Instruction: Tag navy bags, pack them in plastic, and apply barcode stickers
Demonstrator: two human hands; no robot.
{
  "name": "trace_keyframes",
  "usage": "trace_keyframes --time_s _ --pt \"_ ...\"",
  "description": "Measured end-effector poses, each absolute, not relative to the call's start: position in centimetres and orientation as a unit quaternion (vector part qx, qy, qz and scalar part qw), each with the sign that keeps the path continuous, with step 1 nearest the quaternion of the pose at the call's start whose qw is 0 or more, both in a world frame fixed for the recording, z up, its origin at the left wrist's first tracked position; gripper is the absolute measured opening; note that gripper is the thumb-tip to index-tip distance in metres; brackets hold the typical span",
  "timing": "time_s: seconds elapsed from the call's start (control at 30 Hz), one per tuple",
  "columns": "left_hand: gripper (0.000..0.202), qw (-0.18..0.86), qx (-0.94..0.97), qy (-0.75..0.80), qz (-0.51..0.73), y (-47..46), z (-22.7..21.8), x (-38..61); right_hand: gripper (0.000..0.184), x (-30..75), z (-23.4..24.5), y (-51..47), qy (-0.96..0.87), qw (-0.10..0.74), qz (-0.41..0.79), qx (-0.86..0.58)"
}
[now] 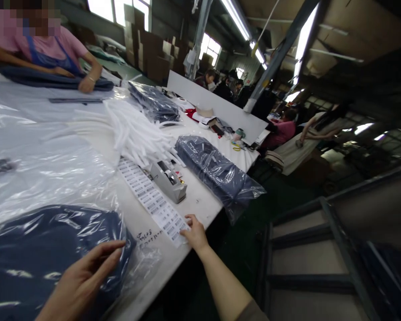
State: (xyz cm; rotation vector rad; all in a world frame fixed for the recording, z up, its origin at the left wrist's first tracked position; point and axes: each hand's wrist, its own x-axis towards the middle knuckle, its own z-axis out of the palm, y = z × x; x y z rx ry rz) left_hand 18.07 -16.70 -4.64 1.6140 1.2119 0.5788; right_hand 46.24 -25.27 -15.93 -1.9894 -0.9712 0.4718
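My left hand (87, 276) hovers at or rests on a clear plastic bag (82, 263) with folded dark blue fabric inside; whether it presses the plastic is unclear. Its fingers are stretched out, with the thumb apart. At the table's near edge, my right hand (196, 234) touches the end of a long white sheet of barcode labels (153, 203). Thumb and index finger there are spread, with a gap between the tips. A grey tape dispenser (169, 182) stands beside the sheet. Handwritten marks (149, 238) show on the white tabletop between my hands.
Another bagged dark blue item (217, 167) overhangs the table edge. White foam strips (137, 133) lie in a heap past the dispenser. Across the table a co-worker in a pink top (70, 49) handles dark fabric (53, 80). A metal-framed rack (307, 249) stands at right.
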Motion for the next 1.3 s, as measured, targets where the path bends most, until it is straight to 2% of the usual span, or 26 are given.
trace_keyframes --time_s 0.07,0.2,0.27,0.37,0.53,0.67,0.8,0.93,1.13,1.2,1.3 --pt "0.079 0.559 0.65 0.486 0.17 -16.8 -4.1 21.3 0.049 46.6 -15.4 -24.9 -0.359 0.433 0.22 -0.797" --pt "0.086 0.618 0.61 0.487 0.088 -17.0 -5.1 24.3 0.015 47.0 -14.3 -24.6 -0.328 0.455 0.247 -0.79" --pt "0.09 0.647 0.58 0.49 0.076 -16.8 -6.5 24.4 0.008 46.9 -13.7 -24.7 -0.317 0.475 0.245 -0.784" --pt "0.082 0.691 0.522 0.489 0.105 -16.5 -8.2 24.3 0.013 46.7 -13.2 -24.8 -0.289 0.519 0.263 -0.761" --pt "0.036 0.772 0.359 0.5 0.159 -16.4 -8.4 26.0 0.039 45.6 -12.9 -24.4 -0.222 0.59 0.382 -0.675" --pt "0.033 0.821 0.307 0.459 0.146 -17.2 -8.2 28.2 0.048 43.3 -12.2 -24.7 -0.192 0.625 0.431 -0.621" --pt "0.024 0.805 0.289 0.468 0.222 -17.7 -8.5 29.0 0.055 41.5 -11.6 -25.6 -0.224 0.662 0.444 -0.561" --pt "0.026 0.79 0.306 0.478 0.233 -17.4 -8.2 28.2 0.045 41.2 -11.7 -25.7 -0.28 0.633 0.473 -0.545" --pt "0.029 0.823 0.289 0.449 0.194 -17.5 -7.6 27.4 0.042 41.7 -12.3 -25.3 -0.325 0.569 0.469 -0.593" --pt "0.025 0.82 0.3 0.449 0.191 -17.6 -7.6 27.6 0.032 41.7 -12.2 -25.5 -0.364 0.541 0.428 -0.626" --pt "0.019 0.81 0.312 0.458 0.193 -17.8 -7.7 27.9 0.012 41.6 -11.9 -26.0 -0.455 0.526 0.287 -0.659"
